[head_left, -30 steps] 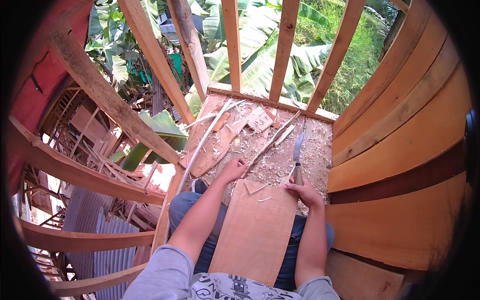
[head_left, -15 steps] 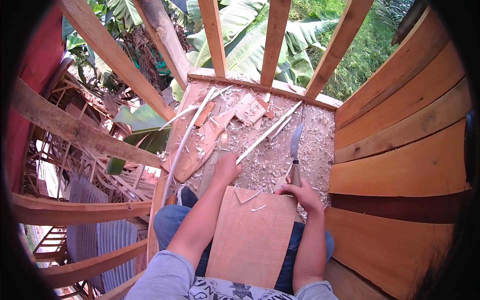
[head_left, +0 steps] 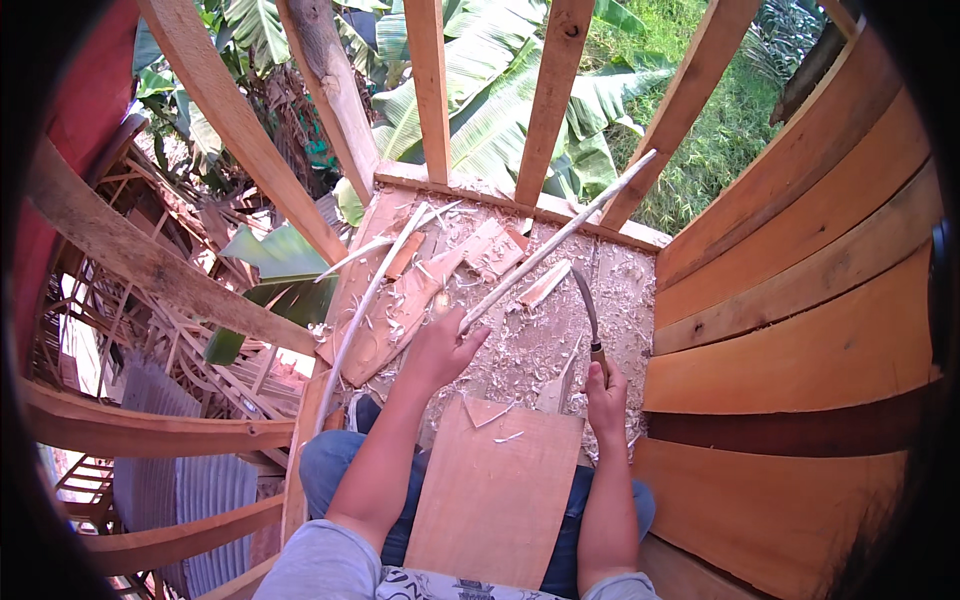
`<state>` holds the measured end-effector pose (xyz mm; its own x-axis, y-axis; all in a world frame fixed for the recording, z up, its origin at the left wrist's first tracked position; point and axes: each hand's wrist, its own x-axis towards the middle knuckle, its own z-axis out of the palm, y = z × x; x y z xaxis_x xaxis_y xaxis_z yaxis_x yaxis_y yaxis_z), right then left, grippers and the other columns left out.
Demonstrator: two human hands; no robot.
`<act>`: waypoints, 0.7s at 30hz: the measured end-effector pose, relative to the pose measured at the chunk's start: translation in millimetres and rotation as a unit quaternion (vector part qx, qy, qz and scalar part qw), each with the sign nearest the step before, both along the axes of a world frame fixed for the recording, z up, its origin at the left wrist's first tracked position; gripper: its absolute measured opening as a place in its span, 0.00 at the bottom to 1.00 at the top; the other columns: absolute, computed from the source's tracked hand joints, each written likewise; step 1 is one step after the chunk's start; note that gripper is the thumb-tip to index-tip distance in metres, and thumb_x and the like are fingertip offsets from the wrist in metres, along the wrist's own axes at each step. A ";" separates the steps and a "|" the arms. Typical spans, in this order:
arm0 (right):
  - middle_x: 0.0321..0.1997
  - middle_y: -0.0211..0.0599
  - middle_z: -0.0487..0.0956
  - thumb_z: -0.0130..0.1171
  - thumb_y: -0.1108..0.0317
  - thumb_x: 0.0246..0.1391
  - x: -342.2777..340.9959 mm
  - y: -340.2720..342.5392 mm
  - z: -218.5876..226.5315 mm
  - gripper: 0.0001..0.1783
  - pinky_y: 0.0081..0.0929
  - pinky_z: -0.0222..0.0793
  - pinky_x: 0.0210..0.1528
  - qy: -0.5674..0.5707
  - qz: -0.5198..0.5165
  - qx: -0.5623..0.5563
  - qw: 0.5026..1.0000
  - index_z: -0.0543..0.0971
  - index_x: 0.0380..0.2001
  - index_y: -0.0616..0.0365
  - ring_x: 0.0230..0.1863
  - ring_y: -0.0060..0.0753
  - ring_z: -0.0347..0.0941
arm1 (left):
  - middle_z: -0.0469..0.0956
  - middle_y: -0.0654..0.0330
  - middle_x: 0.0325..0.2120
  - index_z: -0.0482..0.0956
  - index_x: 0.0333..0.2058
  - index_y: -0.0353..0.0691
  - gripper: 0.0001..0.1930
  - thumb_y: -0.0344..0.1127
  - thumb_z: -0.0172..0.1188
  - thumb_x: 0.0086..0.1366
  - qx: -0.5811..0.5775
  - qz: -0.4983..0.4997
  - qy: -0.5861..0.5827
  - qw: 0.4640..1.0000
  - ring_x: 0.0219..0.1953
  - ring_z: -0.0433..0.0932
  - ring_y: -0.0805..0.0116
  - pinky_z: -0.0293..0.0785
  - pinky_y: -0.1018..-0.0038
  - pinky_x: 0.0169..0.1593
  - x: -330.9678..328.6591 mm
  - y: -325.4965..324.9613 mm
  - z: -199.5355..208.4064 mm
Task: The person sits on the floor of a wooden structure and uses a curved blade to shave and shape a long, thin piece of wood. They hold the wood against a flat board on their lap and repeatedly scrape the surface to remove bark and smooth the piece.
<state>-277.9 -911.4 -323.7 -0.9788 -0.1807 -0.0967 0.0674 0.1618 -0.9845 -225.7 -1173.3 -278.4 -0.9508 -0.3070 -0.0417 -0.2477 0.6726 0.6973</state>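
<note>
My left hand [head_left: 441, 352] grips the lower end of a long, pale wooden stick [head_left: 562, 237], which slants up to the right, its tip in front of the far wooden slats. My thumb is stretched out along the near side. In my right hand [head_left: 606, 402] is a knife with a curved blade [head_left: 587, 305], held by its wooden handle, the blade pointing away and bending left at the tip. The two tools are apart. Across my thighs lies a flat wooden board [head_left: 495, 490] with a few thin shavings on it.
Curled shavings cover the plank floor [head_left: 625, 300]. Flat wood offcuts [head_left: 400, 310] and a long pale strip [head_left: 368, 300] lie at the left. Orange-brown boards [head_left: 790, 345] wall the right side; spaced slats [head_left: 428, 90] stand at the far edge, with banana leaves beyond.
The stick has swung up and farther out, its tip now past the floor's far edge. My right hand has turned the knife, so its blade bends left. The view has shifted slightly.
</note>
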 end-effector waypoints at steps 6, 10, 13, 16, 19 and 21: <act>0.19 0.30 0.68 0.61 0.53 0.52 13.0 -0.5 19.7 0.19 0.25 0.59 0.25 0.211 0.024 0.048 0.976 0.72 0.31 0.59 0.21 0.23 0.64 | 0.73 0.46 0.16 0.71 0.33 0.36 0.20 0.51 0.52 0.64 0.005 -0.010 0.070 0.998 0.25 0.75 0.43 0.68 0.55 0.28 11.9 5.6 25.9; 0.21 0.40 0.71 0.62 0.62 0.49 15.2 -11.9 47.1 0.14 0.34 0.61 0.23 0.340 0.066 0.143 0.927 0.71 0.31 0.58 0.21 0.43 0.69 | 0.72 0.48 0.15 0.72 0.31 0.36 0.18 0.49 0.55 0.62 0.001 -0.034 0.155 0.987 0.23 0.75 0.47 0.68 0.59 0.25 14.1 4.3 24.1; 0.19 0.39 0.70 0.61 0.58 0.48 8.6 -28.0 72.8 0.15 0.35 0.59 0.21 0.420 0.054 0.161 0.892 0.71 0.28 0.58 0.20 0.42 0.68 | 0.72 0.51 0.14 0.72 0.29 0.38 0.16 0.47 0.57 0.61 -0.004 -0.066 0.231 0.971 0.20 0.75 0.51 0.67 0.63 0.22 14.2 4.0 21.8; 0.16 0.38 0.69 0.61 0.53 0.48 -8.9 -31.9 79.4 0.18 0.35 0.59 0.21 0.420 0.045 0.190 0.886 0.72 0.26 0.57 0.17 0.42 0.67 | 0.71 0.55 0.14 0.73 0.29 0.39 0.15 0.46 0.60 0.60 -0.002 -0.071 0.281 0.957 0.17 0.73 0.55 0.65 0.66 0.20 14.3 4.6 25.0; 0.15 0.37 0.69 0.61 0.49 0.48 -27.0 -36.8 76.1 0.20 0.35 0.59 0.20 0.475 0.003 0.211 0.855 0.72 0.24 0.56 0.16 0.42 0.67 | 0.71 0.55 0.14 0.73 0.29 0.39 0.15 0.46 0.60 0.59 0.016 -0.045 0.275 0.960 0.17 0.74 0.55 0.65 0.66 0.20 12.9 4.3 25.2; 0.15 0.37 0.68 0.60 0.47 0.49 -30.8 -32.7 64.7 0.22 0.34 0.59 0.20 0.481 -0.019 0.217 0.849 0.72 0.23 0.57 0.16 0.41 0.66 | 0.71 0.55 0.14 0.73 0.29 0.39 0.15 0.46 0.60 0.59 -0.011 -0.050 0.269 0.962 0.17 0.74 0.56 0.65 0.67 0.20 10.3 5.3 24.1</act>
<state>-308.7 -944.1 -259.0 -0.6473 -0.2989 0.7012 -0.7209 0.5389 -0.4358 -215.3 -1168.0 -254.3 -0.8580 -0.2073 0.4699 0.2123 0.6900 0.6920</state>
